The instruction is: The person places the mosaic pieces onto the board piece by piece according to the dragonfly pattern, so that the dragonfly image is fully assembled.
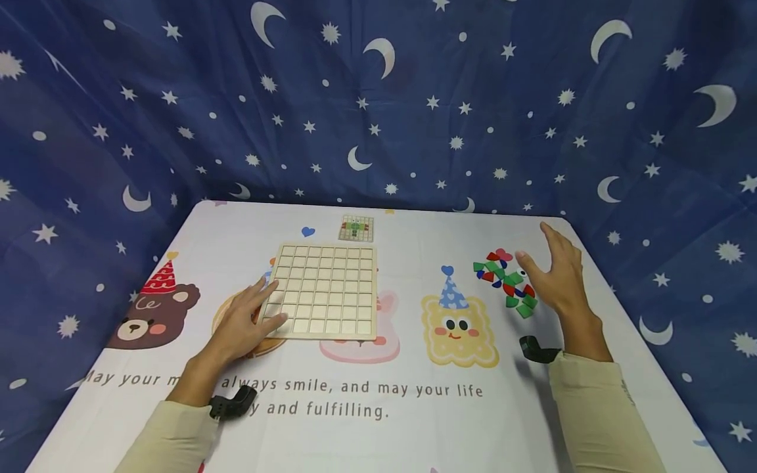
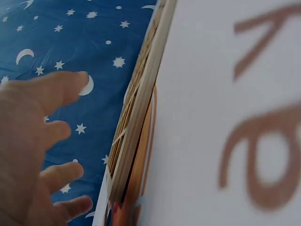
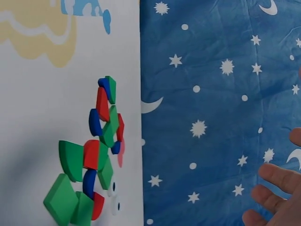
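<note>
A square wooden grid board lies flat on the table in the head view. My left hand is at its left edge, fingers spread, with thumb and fingertips over the border. In the left wrist view the board's side runs beside the loosely spread left hand. My right hand hovers at the right with fingers extended, holding nothing. Just left of it lies a loose pile of small flat pieces in green, red and blue. The right wrist view shows these pieces closer, including two white eye pieces.
Behind the board lies a small pattern card with a green and red figure on a grid. The white tablecloth carries printed cartoon characters and lettering. A dark blue curtain with moons and stars hangs behind the table.
</note>
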`<action>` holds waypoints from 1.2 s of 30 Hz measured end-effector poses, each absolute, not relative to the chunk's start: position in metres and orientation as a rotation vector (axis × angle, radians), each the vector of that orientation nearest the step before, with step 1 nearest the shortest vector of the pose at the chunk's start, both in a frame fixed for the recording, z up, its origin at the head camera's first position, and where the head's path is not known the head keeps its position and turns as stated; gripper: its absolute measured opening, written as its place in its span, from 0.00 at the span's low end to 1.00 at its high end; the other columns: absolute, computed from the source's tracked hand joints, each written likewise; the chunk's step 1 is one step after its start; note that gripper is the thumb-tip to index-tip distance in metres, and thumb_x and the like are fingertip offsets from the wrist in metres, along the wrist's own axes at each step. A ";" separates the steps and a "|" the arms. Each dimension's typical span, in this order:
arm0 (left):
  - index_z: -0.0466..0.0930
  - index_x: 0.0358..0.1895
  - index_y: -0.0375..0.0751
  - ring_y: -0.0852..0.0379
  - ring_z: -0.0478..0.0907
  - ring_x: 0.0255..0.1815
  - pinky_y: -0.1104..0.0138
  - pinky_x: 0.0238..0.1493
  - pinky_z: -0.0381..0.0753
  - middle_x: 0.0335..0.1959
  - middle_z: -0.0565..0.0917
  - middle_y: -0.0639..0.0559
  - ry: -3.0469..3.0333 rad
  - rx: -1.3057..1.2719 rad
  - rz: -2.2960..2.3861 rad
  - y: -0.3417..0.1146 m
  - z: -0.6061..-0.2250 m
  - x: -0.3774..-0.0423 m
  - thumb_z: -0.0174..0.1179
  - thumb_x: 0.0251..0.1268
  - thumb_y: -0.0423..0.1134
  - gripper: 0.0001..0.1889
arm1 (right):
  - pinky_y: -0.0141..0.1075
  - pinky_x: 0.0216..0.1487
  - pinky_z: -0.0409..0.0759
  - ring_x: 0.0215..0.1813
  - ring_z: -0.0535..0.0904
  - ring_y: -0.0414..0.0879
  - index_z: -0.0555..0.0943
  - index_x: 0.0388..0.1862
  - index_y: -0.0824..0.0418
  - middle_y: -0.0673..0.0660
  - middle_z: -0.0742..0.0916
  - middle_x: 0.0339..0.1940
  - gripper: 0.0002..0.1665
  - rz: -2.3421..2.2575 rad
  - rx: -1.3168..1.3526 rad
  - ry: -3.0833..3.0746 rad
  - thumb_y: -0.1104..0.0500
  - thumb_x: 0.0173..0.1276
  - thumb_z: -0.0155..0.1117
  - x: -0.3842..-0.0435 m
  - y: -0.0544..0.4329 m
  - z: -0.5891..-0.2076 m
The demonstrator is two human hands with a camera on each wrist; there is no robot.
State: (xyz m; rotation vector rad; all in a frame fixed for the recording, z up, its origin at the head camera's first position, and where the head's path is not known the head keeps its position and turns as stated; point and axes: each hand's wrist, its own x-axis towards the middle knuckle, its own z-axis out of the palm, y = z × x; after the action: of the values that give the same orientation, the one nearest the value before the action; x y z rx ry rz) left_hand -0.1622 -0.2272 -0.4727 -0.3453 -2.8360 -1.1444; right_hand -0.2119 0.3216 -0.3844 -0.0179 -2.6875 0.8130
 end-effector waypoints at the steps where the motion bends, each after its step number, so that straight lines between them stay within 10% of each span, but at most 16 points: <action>1: 0.61 0.74 0.42 0.31 0.45 0.73 0.33 0.62 0.48 0.75 0.54 0.37 -2.840 -0.349 -1.142 -0.227 -0.475 -0.162 0.64 0.62 0.53 0.39 | 0.69 0.63 0.49 0.75 0.46 0.63 0.51 0.79 0.52 0.65 0.56 0.76 0.46 0.817 -0.027 -2.690 0.40 0.69 0.56 -0.212 0.322 -0.385; 36: 0.73 0.67 0.42 0.31 0.44 0.73 0.34 0.63 0.45 0.73 0.58 0.37 -2.961 -0.346 -0.919 -0.228 -0.487 -0.161 0.64 0.61 0.55 0.33 | 0.55 0.61 0.64 0.65 0.63 0.60 0.65 0.74 0.43 0.61 0.71 0.68 0.33 1.216 -0.343 -2.581 0.55 0.72 0.57 -0.262 0.382 -0.444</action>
State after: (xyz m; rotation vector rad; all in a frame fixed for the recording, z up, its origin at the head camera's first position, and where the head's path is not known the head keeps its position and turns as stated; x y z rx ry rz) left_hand -0.1614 -0.2279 -0.4866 -0.3459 -2.9610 -0.9187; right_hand -0.2616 0.3824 -0.4439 -0.3427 -2.5808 1.2164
